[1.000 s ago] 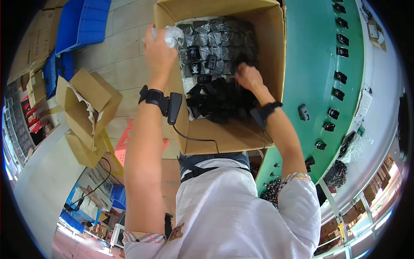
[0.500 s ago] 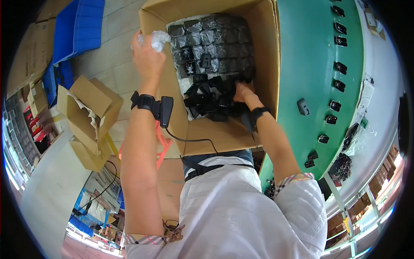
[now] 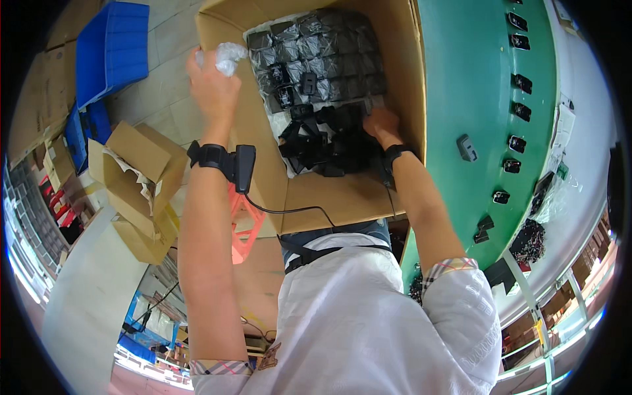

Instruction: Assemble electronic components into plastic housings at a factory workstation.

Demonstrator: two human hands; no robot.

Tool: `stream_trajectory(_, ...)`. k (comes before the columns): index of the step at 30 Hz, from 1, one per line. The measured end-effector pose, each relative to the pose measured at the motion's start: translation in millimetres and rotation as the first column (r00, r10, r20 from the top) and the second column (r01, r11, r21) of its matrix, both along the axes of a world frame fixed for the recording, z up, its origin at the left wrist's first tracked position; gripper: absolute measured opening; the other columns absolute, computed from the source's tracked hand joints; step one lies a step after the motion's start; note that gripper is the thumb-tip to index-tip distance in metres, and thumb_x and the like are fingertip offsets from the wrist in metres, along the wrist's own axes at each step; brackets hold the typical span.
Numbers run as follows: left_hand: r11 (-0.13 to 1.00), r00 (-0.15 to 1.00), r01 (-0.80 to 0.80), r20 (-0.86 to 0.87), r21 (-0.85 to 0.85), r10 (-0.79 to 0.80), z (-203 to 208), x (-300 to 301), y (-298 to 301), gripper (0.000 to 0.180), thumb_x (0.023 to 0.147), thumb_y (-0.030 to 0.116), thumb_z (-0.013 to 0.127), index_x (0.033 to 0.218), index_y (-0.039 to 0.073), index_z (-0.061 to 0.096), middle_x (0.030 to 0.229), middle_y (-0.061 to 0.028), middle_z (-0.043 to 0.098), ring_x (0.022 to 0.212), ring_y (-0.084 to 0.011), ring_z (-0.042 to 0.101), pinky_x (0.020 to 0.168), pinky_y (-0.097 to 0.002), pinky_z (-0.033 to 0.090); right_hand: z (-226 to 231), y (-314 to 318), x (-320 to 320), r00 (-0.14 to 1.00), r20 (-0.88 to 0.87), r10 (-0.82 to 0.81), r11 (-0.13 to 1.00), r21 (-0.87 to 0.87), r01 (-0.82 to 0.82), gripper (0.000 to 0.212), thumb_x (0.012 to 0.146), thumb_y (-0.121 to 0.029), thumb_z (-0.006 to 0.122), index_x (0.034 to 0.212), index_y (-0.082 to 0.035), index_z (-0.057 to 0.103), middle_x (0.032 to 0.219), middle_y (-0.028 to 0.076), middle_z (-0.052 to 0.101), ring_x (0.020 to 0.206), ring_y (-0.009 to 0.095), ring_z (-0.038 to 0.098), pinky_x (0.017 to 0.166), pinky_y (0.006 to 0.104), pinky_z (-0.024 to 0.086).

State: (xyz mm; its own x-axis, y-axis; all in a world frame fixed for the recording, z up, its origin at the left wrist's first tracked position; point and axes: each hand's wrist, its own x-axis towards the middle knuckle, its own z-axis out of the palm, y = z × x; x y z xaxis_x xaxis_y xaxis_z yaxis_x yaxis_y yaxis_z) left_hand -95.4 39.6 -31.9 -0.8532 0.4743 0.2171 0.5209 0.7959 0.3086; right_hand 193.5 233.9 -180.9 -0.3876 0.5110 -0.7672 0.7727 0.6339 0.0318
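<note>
A large cardboard box (image 3: 342,202) stands before me, with rows of dark square pieces in clear plastic wrap (image 3: 329,46) at its far side. Loose black plastic parts (image 3: 322,148) are heaped in the near half. My left hand (image 3: 214,92) is at the box's left wall, closed around a crumpled clear plastic bag (image 3: 228,58). Inside the box, by the right wall, my right hand (image 3: 382,124) is closed at the edge of the black heap; its fingertips and whatever they grip are hard to make out. A small dark part (image 3: 308,83) lies on the wrapped rows.
Right of the box runs a green work table (image 3: 454,210) with a line of small black parts (image 3: 517,143) and a grey part (image 3: 467,148). On the left are blue bins (image 3: 112,52), an open smaller carton (image 3: 135,171) and a red plastic stool (image 3: 245,230).
My right hand has moved away from me and toward the box's right wall, out of the black heap's middle. My left hand keeps the plastic bag. The whole view has shifted slightly.
</note>
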Motion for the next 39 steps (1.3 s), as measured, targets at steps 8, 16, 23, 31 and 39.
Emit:
stream_trajectory(8, 0.999, 0.999, 0.050, -0.014, -0.007, -0.050, 3.0, 4.7, 10.3, 0.041, 0.066, 0.005, 0.067, 0.106, 0.010, 0.059, 0.129, -0.0139, 0.046, 0.111, -0.0363, 0.051, 0.089, -0.0442, 0.046, -76.0, 22.3, -4.0, 0.016, 0.077, -0.997, -0.039, -0.667, 0.744, 0.034, 0.087, -0.042, 0.063, 0.099, -0.010, 0.061, 0.081, 0.008, 0.068, 0.064, 0.018, 0.065, 0.048, 0.0292, 0.048)
stream_trajectory(16, 0.999, 0.999, 0.042, -0.019, -0.016, -0.043, 9.8, 5.7, 9.6, 0.041, 0.066, 0.004, 0.067, 0.106, 0.012, 0.060, 0.128, -0.0127, 0.047, 0.113, -0.0352, 0.050, 0.090, -0.0422, 0.045, -88.3, -6.5, -12.5, -0.259, -0.123, -0.958, -0.087, -0.737, 0.670, 0.026, 0.090, -0.036, 0.063, 0.092, -0.011, 0.056, 0.068, 0.000, 0.058, 0.054, 0.008, 0.053, 0.044, 0.0216, 0.039)
stream_trajectory(23, 1.000, 1.000, 0.024, 0.001, -0.015, -0.024, 10.1, 4.7, 11.4, 0.043, 0.067, 0.004, 0.066, 0.108, 0.014, 0.061, 0.128, -0.0119, 0.046, 0.114, -0.0334, 0.050, 0.090, -0.0425, 0.045, -47.4, -0.8, 7.1, -0.251, -0.241, -0.938, 0.039, -0.789, 0.614, 0.019, 0.087, -0.019, 0.063, 0.072, -0.008, 0.058, 0.059, 0.000, 0.055, 0.048, 0.009, 0.047, 0.043, 0.0237, 0.034)
stream_trajectory(31, 0.999, 1.000, 0.009, -0.012, -0.037, -0.009, 13.8, 3.2, 11.7, 0.039, 0.067, 0.005, 0.066, 0.106, 0.012, 0.061, 0.129, -0.0125, 0.046, 0.114, -0.0358, 0.050, 0.090, -0.0439, 0.045, 60.0, -47.7, 23.1, 0.624, -0.038, -0.781, 0.344, -0.860, 0.378, 0.012, 0.081, -0.012, 0.060, 0.075, -0.003, 0.066, 0.059, 0.001, 0.055, 0.048, 0.007, 0.045, 0.045, 0.0231, 0.032)
stream_trajectory(39, 0.634, 0.187, 0.328, 0.610, 0.700, -0.770, 40.7, 110.3, -18.5, 0.032, 0.058, 0.009, 0.071, 0.089, 0.006, 0.063, 0.141, -0.0193, 0.041, 0.134, -0.0362, 0.034, 0.114, -0.0428, 0.018, 159.0, -50.8, -20.3, 0.687, -0.102, -0.720, 0.227, -0.969, 0.094, 0.019, 0.084, -0.012, 0.062, 0.067, -0.004, 0.060, 0.057, -0.003, 0.051, 0.050, 0.003, 0.041, 0.046, 0.0225, 0.028)
